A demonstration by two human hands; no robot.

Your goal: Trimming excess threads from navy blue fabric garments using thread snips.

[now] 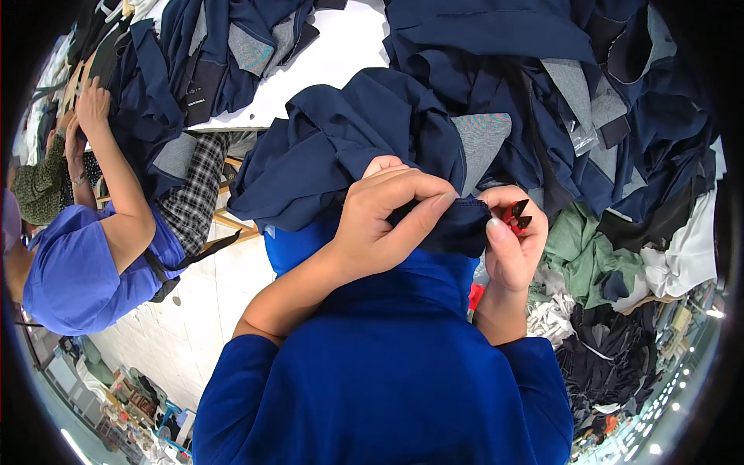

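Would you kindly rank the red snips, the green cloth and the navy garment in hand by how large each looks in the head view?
1. Navy garment in hand, clearly largest
2. Green cloth
3. Red snips, clearly smallest

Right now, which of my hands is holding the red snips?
Your right hand: the red snips show in its grip, while your left hand pinches only the navy garment.

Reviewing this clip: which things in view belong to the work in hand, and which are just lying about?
In hand:
navy garment, pinched by the left hand
red-and-black snips, held in the right hand

Apparently just lying about:
green cloth
white scraps
dark scraps
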